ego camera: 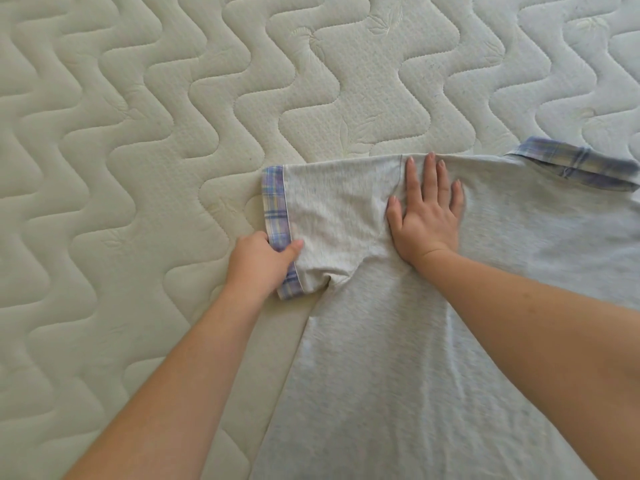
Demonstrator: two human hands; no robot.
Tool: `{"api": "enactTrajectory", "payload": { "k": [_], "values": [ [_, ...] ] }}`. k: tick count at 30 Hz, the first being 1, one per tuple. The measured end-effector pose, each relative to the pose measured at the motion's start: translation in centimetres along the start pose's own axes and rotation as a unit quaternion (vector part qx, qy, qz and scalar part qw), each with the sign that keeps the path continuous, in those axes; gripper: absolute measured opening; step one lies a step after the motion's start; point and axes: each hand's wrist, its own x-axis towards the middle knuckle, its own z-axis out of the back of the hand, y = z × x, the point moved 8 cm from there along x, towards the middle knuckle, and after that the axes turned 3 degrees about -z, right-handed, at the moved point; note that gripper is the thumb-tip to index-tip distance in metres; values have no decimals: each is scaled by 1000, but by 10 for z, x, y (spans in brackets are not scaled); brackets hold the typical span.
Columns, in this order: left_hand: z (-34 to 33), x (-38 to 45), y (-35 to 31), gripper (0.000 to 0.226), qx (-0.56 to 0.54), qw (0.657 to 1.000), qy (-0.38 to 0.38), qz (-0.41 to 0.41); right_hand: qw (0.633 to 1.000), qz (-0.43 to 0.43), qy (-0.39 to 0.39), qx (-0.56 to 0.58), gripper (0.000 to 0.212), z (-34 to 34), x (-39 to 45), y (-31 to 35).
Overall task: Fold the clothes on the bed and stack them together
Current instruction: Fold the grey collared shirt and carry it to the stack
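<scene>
A light grey short-sleeved shirt (381,358) with a plaid collar (571,162) lies spread flat on the mattress, its collar at the right and its body running toward me. Its left sleeve (332,220) sticks out to the left and ends in a plaid cuff (275,206). My left hand (259,265) pinches the lower end of that cuff, thumb on top. My right hand (427,220) lies flat with fingers spread on the shoulder, just right of the sleeve seam, pressing the cloth down.
The cream quilted mattress (138,133) with wavy stitching fills the left and far parts of the view. The shirt runs out of the frame at the right and bottom edges. No other garment is in view.
</scene>
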Motion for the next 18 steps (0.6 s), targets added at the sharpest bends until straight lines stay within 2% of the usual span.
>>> {"api": "enactTrajectory", "payload": {
  "k": [3,5,6,9,13,14,16,18],
  "values": [
    [1,-9,-5,29,-30,999,-25,-33,1000,-2,16,-15,67,-2,-1,1],
    [2,-13,-10,19,-116,992,-30,-48,999,-2,42,-16,68,-3,0,1],
    [2,-13,-12,19,-173,984,-20,-45,998,3,62,-11,68,-2,2,1],
    [-1,-9,-15,41,-347,937,32,-5,992,27,116,38,71,13,6,-1],
    [1,7,-22,29,-430,901,54,17,996,-14,-14,87,66,47,-29,-22],
    [1,11,-24,30,-432,900,59,24,996,-24,-8,86,66,43,-42,-22],
    [1,17,-27,33,-412,909,62,33,993,-24,82,75,68,19,-60,-18],
    [2,21,-32,20,-404,912,59,17,986,-21,132,96,67,7,-58,-14]
  ]
}}
